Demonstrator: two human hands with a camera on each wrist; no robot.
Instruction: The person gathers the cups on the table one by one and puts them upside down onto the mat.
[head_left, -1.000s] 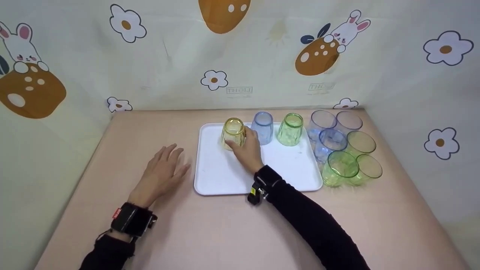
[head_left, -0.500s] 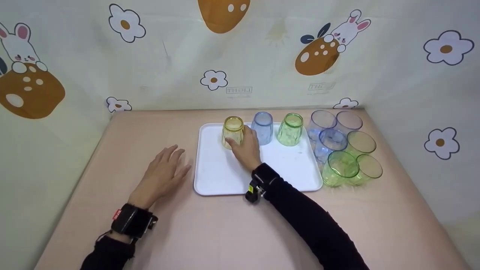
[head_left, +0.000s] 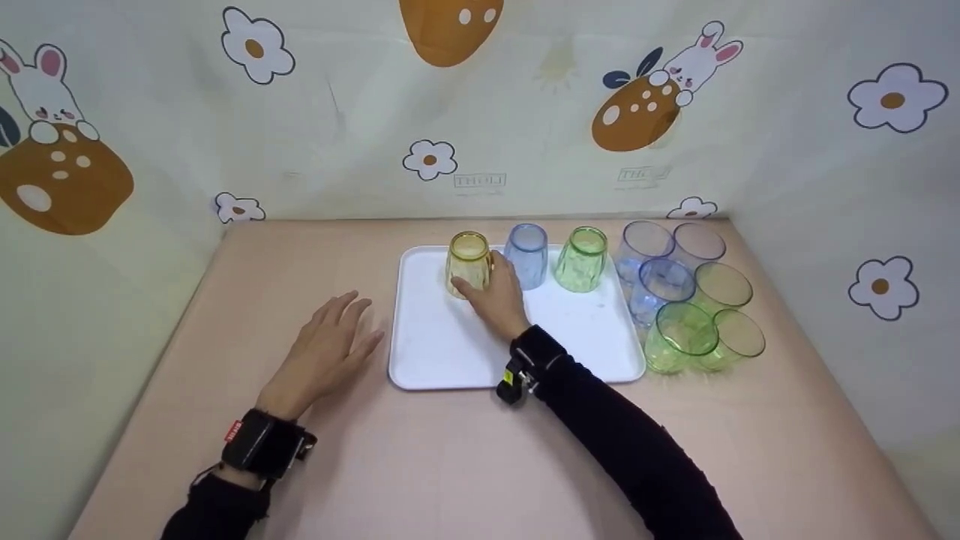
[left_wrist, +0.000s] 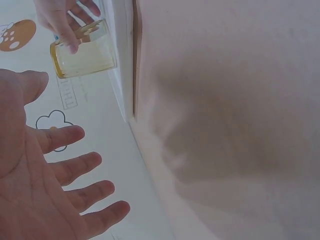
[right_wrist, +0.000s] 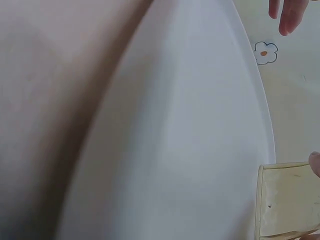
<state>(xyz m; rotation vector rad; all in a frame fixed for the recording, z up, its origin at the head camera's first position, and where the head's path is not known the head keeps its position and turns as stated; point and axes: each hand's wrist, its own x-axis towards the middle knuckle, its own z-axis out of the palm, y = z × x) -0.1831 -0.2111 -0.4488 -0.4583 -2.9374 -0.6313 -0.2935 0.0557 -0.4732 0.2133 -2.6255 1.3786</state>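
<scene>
My right hand holds a yellow glass by its side, thumb at the front and fingers round the right. Its base faces up, and it stands at the back left of the white tray. In the right wrist view, the yellow glass shows its lower end at the tray surface. To its right on the tray are an upside-down blue glass and an upside-down green glass. My left hand is held left of the tray, fingers spread, with nothing in it; the left wrist view shows its palm.
Right of the tray, several clear tinted glasses stand mouth up in a close group, a blue glass and a green glass among them. A patterned cloth wall rises behind the pinkish table.
The top of the yellow glass has shifted slightly away from me, my right hand still gripping it. My left hand has hardly moved.
</scene>
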